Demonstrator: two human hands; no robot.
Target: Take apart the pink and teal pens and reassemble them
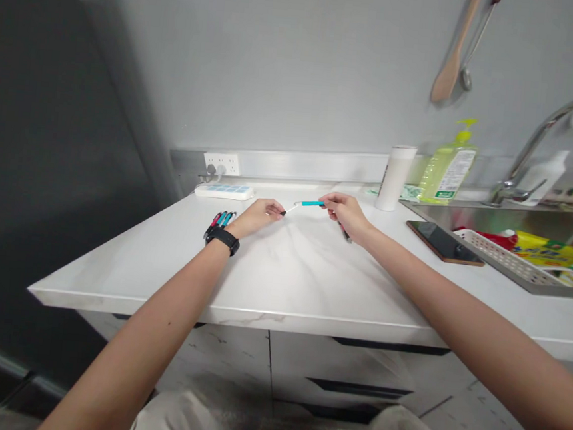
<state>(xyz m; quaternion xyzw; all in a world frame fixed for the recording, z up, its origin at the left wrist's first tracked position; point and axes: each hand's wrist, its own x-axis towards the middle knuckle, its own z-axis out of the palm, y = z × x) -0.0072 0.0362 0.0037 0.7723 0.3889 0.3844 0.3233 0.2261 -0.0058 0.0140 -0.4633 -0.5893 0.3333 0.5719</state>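
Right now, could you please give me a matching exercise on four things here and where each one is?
Things: 1 teal pen; 2 phone; 3 soap bottle; 4 power strip.
Places: A flat beside the sink; B under the wall socket; C between left hand and right hand; D by the white tumbler.
Pairs: 1-C; 2-A; 3-D; 4-B.

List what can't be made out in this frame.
Head view:
Teal pen: ends pinched in the left hand and right hand; tip too small to read.
Pens: partly behind the watch; count unclear.
Wooden spoon: handle cut off by the top edge.
Faucet: spout cut off by the right edge.
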